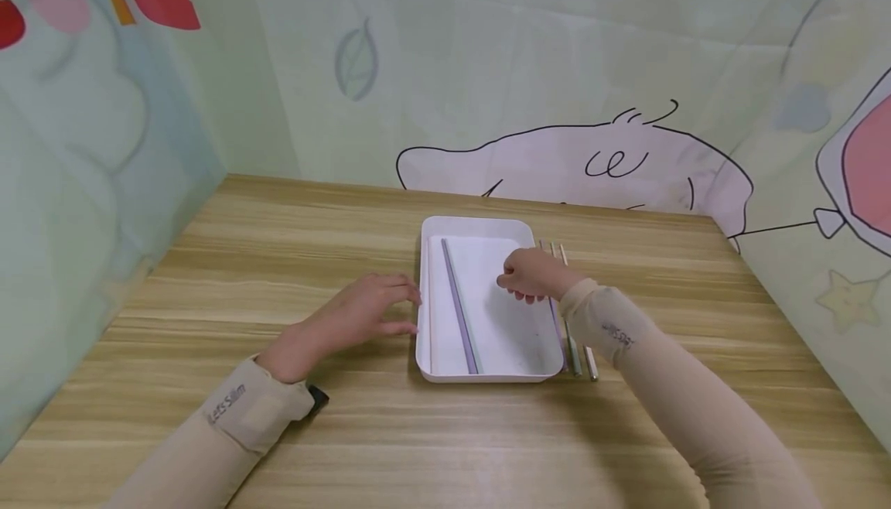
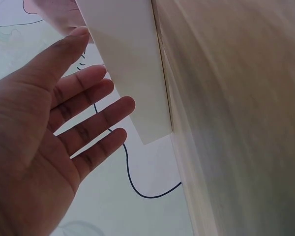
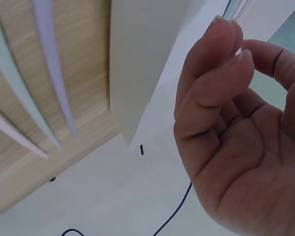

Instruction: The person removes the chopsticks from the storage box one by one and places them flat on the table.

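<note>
A white rectangular tray (image 1: 501,228) lies on the table with a thin pink stick (image 1: 431,308), a purple stick (image 1: 459,308) and a green stick (image 1: 465,312) inside it. My left hand (image 1: 362,309) is beside the tray's left wall, its fingers spread and fingertips right at the wall; in the left wrist view the palm shows nothing held. Over the right part of the tray is my right hand (image 1: 534,273), fingers curled in and thumb near the fingertips. No stick shows between them in the right wrist view (image 3: 241,118).
Along the tray's right side lie three more sticks on the wooden table (image 1: 313,223): a purple one (image 3: 54,64), a green one (image 1: 574,354) and a pale pink one (image 1: 590,362). A printed cloth (image 1: 445,68) stands behind the table and along both sides.
</note>
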Motion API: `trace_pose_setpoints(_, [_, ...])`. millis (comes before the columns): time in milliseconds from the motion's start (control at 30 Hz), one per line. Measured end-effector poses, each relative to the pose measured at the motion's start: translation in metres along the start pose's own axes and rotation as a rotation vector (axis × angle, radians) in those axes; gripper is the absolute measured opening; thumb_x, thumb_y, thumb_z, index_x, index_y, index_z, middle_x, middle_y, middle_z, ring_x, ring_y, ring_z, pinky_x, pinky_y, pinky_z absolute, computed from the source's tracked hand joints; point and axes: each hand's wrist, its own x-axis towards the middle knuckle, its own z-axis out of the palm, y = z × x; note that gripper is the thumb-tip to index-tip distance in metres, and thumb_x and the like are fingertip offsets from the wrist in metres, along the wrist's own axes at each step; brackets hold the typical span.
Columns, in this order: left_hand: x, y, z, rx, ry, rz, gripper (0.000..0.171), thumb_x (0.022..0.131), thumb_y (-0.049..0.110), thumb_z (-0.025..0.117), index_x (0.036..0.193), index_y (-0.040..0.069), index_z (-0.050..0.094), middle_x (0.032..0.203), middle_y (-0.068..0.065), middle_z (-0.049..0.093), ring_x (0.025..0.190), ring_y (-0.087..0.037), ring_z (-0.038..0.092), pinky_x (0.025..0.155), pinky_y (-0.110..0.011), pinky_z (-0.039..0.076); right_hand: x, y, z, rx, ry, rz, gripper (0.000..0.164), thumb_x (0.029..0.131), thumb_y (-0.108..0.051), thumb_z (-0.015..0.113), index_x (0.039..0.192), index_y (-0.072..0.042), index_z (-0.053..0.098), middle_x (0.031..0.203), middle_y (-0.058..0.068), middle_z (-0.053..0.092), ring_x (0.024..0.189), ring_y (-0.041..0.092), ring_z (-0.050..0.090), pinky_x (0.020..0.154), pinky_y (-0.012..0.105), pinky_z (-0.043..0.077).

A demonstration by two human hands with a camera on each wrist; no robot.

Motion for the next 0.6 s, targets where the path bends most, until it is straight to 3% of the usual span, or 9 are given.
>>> trace_pose_setpoints(600, [-0.001, -0.001, 0.001, 0.009, 0.009, 0.002, 0.033, 0.079, 0.029, 0.078, 0.101, 0.007, 0.069, 0.106, -0.004, 0.069, 0.097, -0.019, 0.067, 0.087, -0.036, 0.055, 0.013, -0.029, 0.015, -0.018, -0.052, -0.015, 0.028, 0.095, -0.022, 0.051, 0.074, -0.007, 0.061, 0.062, -0.001, 0.057, 0.051, 0.009, 0.053, 0.046, 0.019, 0.044])
